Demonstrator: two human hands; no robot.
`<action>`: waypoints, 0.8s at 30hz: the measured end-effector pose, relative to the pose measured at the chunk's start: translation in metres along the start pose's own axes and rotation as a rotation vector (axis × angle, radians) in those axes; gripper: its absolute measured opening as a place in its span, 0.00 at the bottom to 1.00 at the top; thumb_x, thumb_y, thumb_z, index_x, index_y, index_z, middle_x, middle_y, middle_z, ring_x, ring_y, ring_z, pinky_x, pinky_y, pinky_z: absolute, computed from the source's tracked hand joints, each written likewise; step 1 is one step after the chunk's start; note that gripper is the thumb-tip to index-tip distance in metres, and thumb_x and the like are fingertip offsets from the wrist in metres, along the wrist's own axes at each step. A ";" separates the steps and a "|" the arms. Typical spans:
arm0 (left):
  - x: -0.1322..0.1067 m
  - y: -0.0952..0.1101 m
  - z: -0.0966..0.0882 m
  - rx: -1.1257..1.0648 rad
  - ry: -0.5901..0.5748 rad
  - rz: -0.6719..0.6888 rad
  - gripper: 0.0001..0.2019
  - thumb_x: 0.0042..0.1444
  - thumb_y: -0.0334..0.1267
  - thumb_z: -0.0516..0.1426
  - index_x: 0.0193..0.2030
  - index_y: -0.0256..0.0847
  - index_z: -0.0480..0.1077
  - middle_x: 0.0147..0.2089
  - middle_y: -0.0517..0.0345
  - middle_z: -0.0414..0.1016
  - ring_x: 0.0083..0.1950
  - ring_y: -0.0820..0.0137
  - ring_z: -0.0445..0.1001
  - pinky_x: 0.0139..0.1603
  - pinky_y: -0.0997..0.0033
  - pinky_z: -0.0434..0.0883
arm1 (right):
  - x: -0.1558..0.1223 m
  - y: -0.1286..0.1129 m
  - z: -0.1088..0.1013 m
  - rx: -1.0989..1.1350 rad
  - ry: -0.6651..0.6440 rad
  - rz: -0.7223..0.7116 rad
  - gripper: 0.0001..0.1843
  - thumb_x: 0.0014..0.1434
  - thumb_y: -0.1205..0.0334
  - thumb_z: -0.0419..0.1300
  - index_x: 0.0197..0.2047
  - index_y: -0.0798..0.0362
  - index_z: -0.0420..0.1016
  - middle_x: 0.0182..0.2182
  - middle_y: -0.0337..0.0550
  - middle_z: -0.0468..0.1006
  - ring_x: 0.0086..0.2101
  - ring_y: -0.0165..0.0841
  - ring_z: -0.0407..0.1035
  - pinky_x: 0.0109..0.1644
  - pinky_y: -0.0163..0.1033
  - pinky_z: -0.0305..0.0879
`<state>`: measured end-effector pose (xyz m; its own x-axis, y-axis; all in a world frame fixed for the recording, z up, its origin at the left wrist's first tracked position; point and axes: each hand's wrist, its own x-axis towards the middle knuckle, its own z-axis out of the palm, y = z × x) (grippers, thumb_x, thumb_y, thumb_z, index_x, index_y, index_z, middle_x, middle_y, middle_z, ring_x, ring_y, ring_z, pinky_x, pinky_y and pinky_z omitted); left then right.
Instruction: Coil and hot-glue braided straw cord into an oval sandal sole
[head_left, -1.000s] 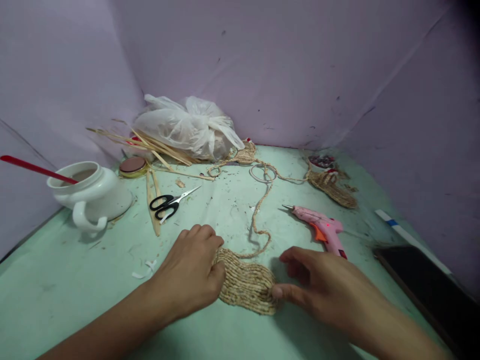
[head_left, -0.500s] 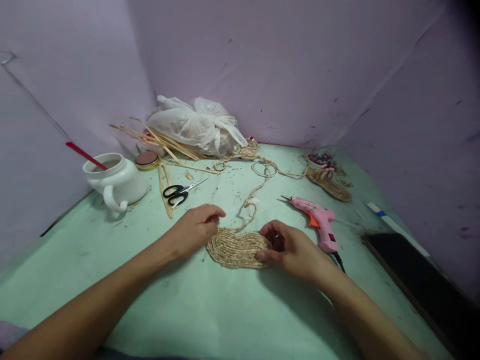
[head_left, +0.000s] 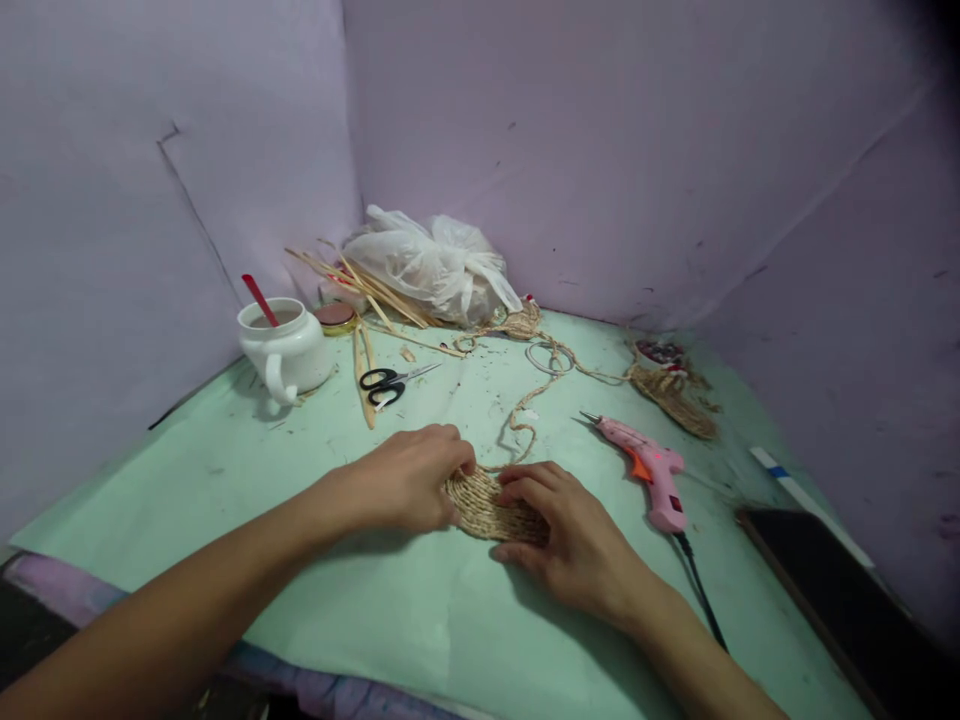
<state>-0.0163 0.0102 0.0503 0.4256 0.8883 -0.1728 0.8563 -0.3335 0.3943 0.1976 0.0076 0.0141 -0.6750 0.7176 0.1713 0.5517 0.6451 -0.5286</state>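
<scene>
A coiled rope sole (head_left: 484, 507), straw-coloured and shaped like a small shoe sole, lies at the middle front of the table. My left hand (head_left: 424, 478) grips its left end between thumb and curled fingers. From the right, my right hand (head_left: 562, 530) holds the other end, fingers over the top edge and thumb at the lower edge. A loose braided rope (head_left: 521, 415) runs back from the sole's top edge. To the right of my right hand, a pink glue gun (head_left: 652, 468) lies on its side, nozzle pointing left.
Black-handled scissors (head_left: 386, 383) lie behind my left hand, beside flat straw strips (head_left: 364, 375). A white mug (head_left: 289, 350) with a red stick stands at the left. Behind are a white plastic bag (head_left: 442, 265) and a small woven slipper (head_left: 671, 398). A dark phone (head_left: 832, 600) lies at right.
My left hand has closed on the sole's left end. My right hand has shifted further over its right part. The camera view has turned left, so the table things appear further right.
</scene>
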 end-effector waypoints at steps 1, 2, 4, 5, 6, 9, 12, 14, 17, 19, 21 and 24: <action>0.000 0.002 0.004 0.019 0.018 0.035 0.14 0.42 0.39 0.59 0.39 0.44 0.70 0.41 0.55 0.71 0.39 0.64 0.69 0.33 0.69 0.61 | 0.000 0.002 0.001 0.026 0.003 -0.003 0.18 0.46 0.59 0.68 0.40 0.53 0.71 0.46 0.50 0.72 0.46 0.42 0.64 0.49 0.48 0.61; 0.001 0.004 0.006 0.039 0.038 0.070 0.11 0.43 0.38 0.59 0.37 0.43 0.71 0.40 0.55 0.71 0.39 0.63 0.69 0.32 0.69 0.60 | 0.000 0.003 0.002 0.054 0.003 -0.005 0.17 0.46 0.61 0.68 0.39 0.53 0.70 0.46 0.49 0.72 0.46 0.41 0.64 0.48 0.47 0.61; 0.002 0.004 0.008 0.061 0.072 0.112 0.05 0.45 0.35 0.57 0.31 0.42 0.72 0.36 0.54 0.71 0.39 0.63 0.69 0.33 0.68 0.59 | 0.001 0.006 0.002 0.104 0.004 -0.012 0.16 0.47 0.62 0.67 0.39 0.53 0.70 0.44 0.48 0.73 0.45 0.39 0.64 0.47 0.45 0.62; 0.002 0.003 0.008 0.049 0.080 0.110 0.03 0.46 0.34 0.56 0.28 0.41 0.72 0.34 0.55 0.72 0.39 0.63 0.69 0.35 0.67 0.59 | 0.001 0.007 0.003 0.124 0.005 -0.018 0.15 0.47 0.63 0.67 0.39 0.52 0.70 0.44 0.47 0.73 0.45 0.39 0.64 0.47 0.45 0.62; 0.003 0.002 0.007 0.027 0.083 0.092 0.04 0.46 0.34 0.56 0.25 0.41 0.72 0.33 0.55 0.73 0.39 0.63 0.69 0.36 0.67 0.59 | 0.001 0.008 0.003 0.138 0.009 -0.023 0.15 0.47 0.63 0.67 0.38 0.52 0.69 0.43 0.46 0.73 0.45 0.39 0.64 0.47 0.45 0.62; 0.006 -0.002 0.006 -0.058 0.112 -0.055 0.06 0.47 0.36 0.55 0.26 0.43 0.74 0.31 0.56 0.75 0.36 0.65 0.70 0.35 0.67 0.60 | 0.001 0.009 0.004 0.161 0.026 -0.027 0.15 0.46 0.65 0.67 0.37 0.52 0.70 0.42 0.46 0.74 0.44 0.39 0.64 0.46 0.45 0.62; 0.011 -0.004 0.009 -0.099 0.145 -0.248 0.09 0.47 0.43 0.55 0.27 0.42 0.74 0.28 0.56 0.75 0.30 0.65 0.70 0.28 0.69 0.59 | 0.002 0.008 0.004 0.172 0.038 -0.033 0.14 0.45 0.66 0.67 0.35 0.53 0.70 0.41 0.47 0.74 0.44 0.39 0.64 0.45 0.46 0.62; 0.015 -0.005 0.012 -0.117 0.136 -0.347 0.12 0.43 0.48 0.57 0.24 0.42 0.72 0.24 0.56 0.73 0.27 0.65 0.70 0.25 0.70 0.57 | 0.002 0.006 0.004 0.174 0.041 -0.041 0.13 0.46 0.67 0.67 0.35 0.53 0.69 0.41 0.47 0.74 0.44 0.40 0.64 0.46 0.46 0.62; 0.020 -0.006 0.014 -0.128 0.097 -0.419 0.13 0.37 0.50 0.60 0.21 0.42 0.71 0.23 0.57 0.73 0.27 0.64 0.70 0.24 0.70 0.57 | 0.003 0.004 0.003 0.168 0.032 -0.033 0.12 0.46 0.68 0.66 0.34 0.53 0.69 0.40 0.47 0.74 0.44 0.40 0.64 0.45 0.46 0.61; 0.024 -0.005 0.013 -0.123 0.064 -0.445 0.12 0.35 0.49 0.61 0.19 0.42 0.69 0.23 0.56 0.73 0.28 0.62 0.70 0.25 0.69 0.58 | 0.002 0.004 0.003 0.164 0.028 -0.030 0.11 0.46 0.68 0.66 0.34 0.53 0.69 0.39 0.46 0.74 0.43 0.40 0.64 0.45 0.46 0.61; 0.028 -0.001 0.012 -0.108 0.044 -0.464 0.12 0.33 0.47 0.61 0.17 0.42 0.67 0.23 0.54 0.73 0.29 0.60 0.71 0.27 0.67 0.58 | 0.002 0.005 0.004 0.159 0.027 -0.031 0.11 0.46 0.68 0.66 0.34 0.53 0.69 0.39 0.46 0.74 0.43 0.40 0.64 0.45 0.46 0.61; 0.032 0.006 0.013 -0.089 0.060 -0.479 0.10 0.32 0.43 0.62 0.16 0.41 0.66 0.25 0.50 0.73 0.31 0.57 0.71 0.29 0.65 0.59 | 0.001 0.006 0.004 0.142 0.019 -0.031 0.11 0.47 0.67 0.65 0.34 0.52 0.69 0.40 0.46 0.74 0.43 0.40 0.63 0.46 0.46 0.61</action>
<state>0.0060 0.0321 0.0354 -0.0294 0.9527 -0.3024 0.9223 0.1425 0.3593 0.1980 0.0112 0.0079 -0.6803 0.7038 0.2046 0.4551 0.6245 -0.6347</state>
